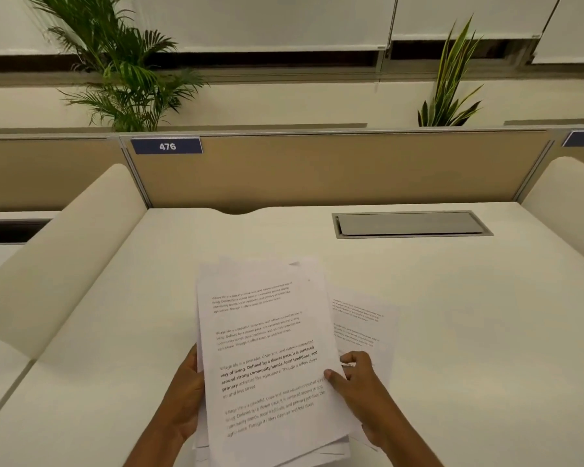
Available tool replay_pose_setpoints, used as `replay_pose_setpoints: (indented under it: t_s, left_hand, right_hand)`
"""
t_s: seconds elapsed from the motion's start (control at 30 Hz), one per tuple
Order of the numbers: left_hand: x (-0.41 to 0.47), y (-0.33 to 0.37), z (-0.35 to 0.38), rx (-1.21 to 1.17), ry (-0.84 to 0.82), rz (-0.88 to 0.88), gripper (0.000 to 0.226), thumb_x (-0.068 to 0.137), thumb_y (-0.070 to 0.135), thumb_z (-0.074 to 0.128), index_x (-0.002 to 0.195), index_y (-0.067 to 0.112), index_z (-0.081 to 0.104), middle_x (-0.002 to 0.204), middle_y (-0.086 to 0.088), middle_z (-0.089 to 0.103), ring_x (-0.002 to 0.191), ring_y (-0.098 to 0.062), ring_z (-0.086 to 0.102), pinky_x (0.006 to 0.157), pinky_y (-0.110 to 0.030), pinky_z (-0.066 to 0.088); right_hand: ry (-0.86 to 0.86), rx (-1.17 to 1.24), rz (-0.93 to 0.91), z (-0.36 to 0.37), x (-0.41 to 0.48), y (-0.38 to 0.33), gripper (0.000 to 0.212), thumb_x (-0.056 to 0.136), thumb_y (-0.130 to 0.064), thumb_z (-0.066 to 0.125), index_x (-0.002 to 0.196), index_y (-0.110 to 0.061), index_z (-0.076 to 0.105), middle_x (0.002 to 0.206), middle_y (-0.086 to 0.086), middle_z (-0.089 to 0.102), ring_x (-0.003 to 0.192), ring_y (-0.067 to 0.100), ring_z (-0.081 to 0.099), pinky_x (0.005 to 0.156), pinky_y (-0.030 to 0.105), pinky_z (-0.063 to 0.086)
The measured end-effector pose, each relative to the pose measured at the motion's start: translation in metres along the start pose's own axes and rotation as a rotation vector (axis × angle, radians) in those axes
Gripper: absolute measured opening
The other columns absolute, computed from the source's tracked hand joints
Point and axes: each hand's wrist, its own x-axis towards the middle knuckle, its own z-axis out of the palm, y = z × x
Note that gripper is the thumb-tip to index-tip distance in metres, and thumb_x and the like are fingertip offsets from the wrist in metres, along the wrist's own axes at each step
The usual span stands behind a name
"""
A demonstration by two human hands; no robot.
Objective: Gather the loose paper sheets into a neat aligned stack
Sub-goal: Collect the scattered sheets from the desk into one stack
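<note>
Now both hands grip the paper stack (267,358) over the bench (469,315): left hand (182,396) at nine o'clock, right hand (358,389) at three, fingers closed on it; one loose sheet (364,325) lies beneath, right.

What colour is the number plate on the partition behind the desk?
Dark blue with white digits reading 476, on the number plate on the tan partition; the head view shows it clearly.

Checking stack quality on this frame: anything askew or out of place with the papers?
Yes. One sheet lies on the desk apart from the stack, poking out to its right at a different angle. The stack's bottom edges are fanned, not flush. Left hand and right hand grip its sides.
</note>
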Motion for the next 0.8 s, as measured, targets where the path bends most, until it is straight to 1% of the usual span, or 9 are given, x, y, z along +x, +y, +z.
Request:
replay_pose_setpoints:
  t_s: [0.1,0.17,0.27,0.4,0.5,0.57,0.63,0.7,0.8]
  left_hand:
    - [0.004,0.001,0.011,-0.002,-0.041,-0.038,0.038,0.086,0.004,0.061,0.119,0.022,0.065,0.113,-0.023,0.071,0.096,-0.044,0.068,0.081,-0.057,0.056]
    - [0.006,0.005,0.019,0.011,-0.067,-0.055,0.037,0.088,0.008,0.06,0.123,0.021,0.063,0.114,-0.022,0.07,0.098,-0.044,0.068,0.081,-0.057,0.056]
    - [0.01,0.01,0.032,0.014,-0.117,-0.085,0.034,0.09,0.009,0.059,0.121,0.02,0.064,0.11,-0.022,0.072,0.089,-0.039,0.071,0.074,-0.051,0.059]
    - [0.013,0.011,0.052,0.054,-0.205,-0.155,0.046,0.078,0.013,0.071,0.123,0.02,0.063,0.113,-0.024,0.07,0.093,-0.042,0.069,0.078,-0.053,0.057]
    - [0.018,0.008,0.07,0.107,-0.246,-0.207,0.036,0.086,0.022,0.068,0.121,0.022,0.065,0.115,-0.021,0.07,0.101,-0.042,0.068,0.081,-0.052,0.057]
    - [0.022,0.007,0.084,0.119,-0.185,-0.275,0.034,0.092,0.043,0.058,0.115,0.021,0.07,0.111,-0.017,0.074,0.101,-0.038,0.07,0.08,-0.049,0.058]
    - [0.031,0.001,0.095,0.171,-0.036,-0.32,0.051,0.094,0.055,0.043,0.105,0.016,0.074,0.1,-0.014,0.077,0.091,-0.034,0.073,0.071,-0.041,0.06]
    - [0.041,-0.008,0.109,0.322,0.118,-0.245,0.05,0.099,0.048,0.039,0.103,0.009,0.07,0.095,-0.015,0.077,0.085,-0.032,0.072,0.068,-0.037,0.057]
    - [0.057,-0.026,0.121,0.789,0.346,-0.051,0.035,0.095,0.035,0.056,0.11,0.004,0.063,0.109,-0.015,0.068,0.106,-0.035,0.062,0.091,-0.045,0.05]
  right_hand:
    - [-0.029,0.003,0.001,-0.004,-0.003,0.008,0.041,0.089,-0.028,0.063,0.12,-0.028,0.037,0.118,-0.002,0.063,0.102,0.018,0.064,0.089,0.038,0.054]
    - [-0.079,0.017,-0.012,-0.011,-0.005,0.01,0.035,0.089,-0.029,0.063,0.121,-0.028,0.05,0.121,-0.006,0.065,0.107,0.015,0.064,0.095,0.039,0.052]
    - [-0.174,0.101,0.006,-0.026,-0.008,0.01,0.022,0.089,-0.033,0.063,0.111,-0.031,0.064,0.11,-0.012,0.074,0.098,0.01,0.071,0.082,0.033,0.056]
    - [-0.238,0.348,0.073,-0.046,-0.004,0.024,0.03,0.087,-0.023,0.067,0.115,-0.016,0.066,0.113,0.008,0.073,0.104,0.028,0.069,0.093,0.047,0.053]
    - [-0.168,0.391,0.04,-0.055,-0.003,0.034,0.032,0.085,-0.012,0.068,0.117,-0.014,0.063,0.11,0.009,0.074,0.101,0.028,0.071,0.084,0.042,0.057]
    - [-0.069,0.366,0.013,-0.062,-0.005,0.039,0.028,0.087,-0.009,0.065,0.115,-0.015,0.064,0.105,0.005,0.076,0.095,0.024,0.073,0.078,0.037,0.058]
    - [0.012,0.351,-0.006,-0.075,-0.006,0.042,0.025,0.088,-0.011,0.064,0.113,-0.016,0.064,0.101,0.002,0.077,0.091,0.022,0.074,0.076,0.035,0.057]
    - [0.094,0.353,-0.027,-0.092,-0.007,0.044,0.028,0.088,-0.012,0.065,0.116,-0.016,0.063,0.103,0.005,0.076,0.093,0.026,0.073,0.082,0.041,0.057]
    - [0.223,0.38,-0.042,-0.12,-0.004,0.049,0.037,0.088,-0.01,0.064,0.125,-0.012,0.057,0.114,0.011,0.07,0.103,0.032,0.066,0.099,0.051,0.047]
